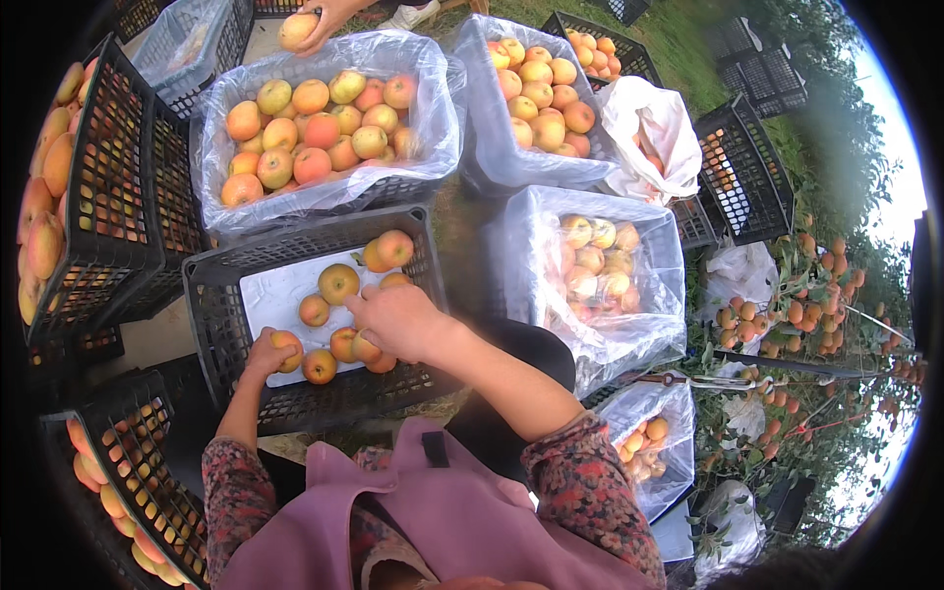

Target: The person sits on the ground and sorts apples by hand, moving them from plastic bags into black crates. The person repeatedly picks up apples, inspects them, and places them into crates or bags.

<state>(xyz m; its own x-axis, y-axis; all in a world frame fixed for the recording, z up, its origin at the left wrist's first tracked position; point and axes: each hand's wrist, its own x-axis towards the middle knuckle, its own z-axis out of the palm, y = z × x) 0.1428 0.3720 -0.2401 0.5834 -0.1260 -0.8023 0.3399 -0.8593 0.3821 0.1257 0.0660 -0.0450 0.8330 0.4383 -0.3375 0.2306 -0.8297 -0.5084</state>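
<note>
Before me stands a black plastic crate [435, 265] with a white sheet [269, 295] on its bottom and several yellow-red apples loose inside. My left hand [267, 355] grips an apple [287, 351] at the crate's near left. My right hand [402, 321] reaches over the crate's middle, palm down. Its curled fingers touch an apple [364, 348]; whether they hold anything beneath is hidden. A larger apple [338, 284] and a smaller one [314, 310] lie between the hands and the far side. Another apple [319, 366] rests beside my left hand.
Beyond it, a plastic-lined crate [442, 125] is heaped with apples; another person's hand [324, 26] holds an apple above its far edge. Lined crates [483, 140] [516, 243] stand to the right. Stacked black crates [110, 169] of apples line the left. Fruit-laden branches [811, 302] hang at far right.
</note>
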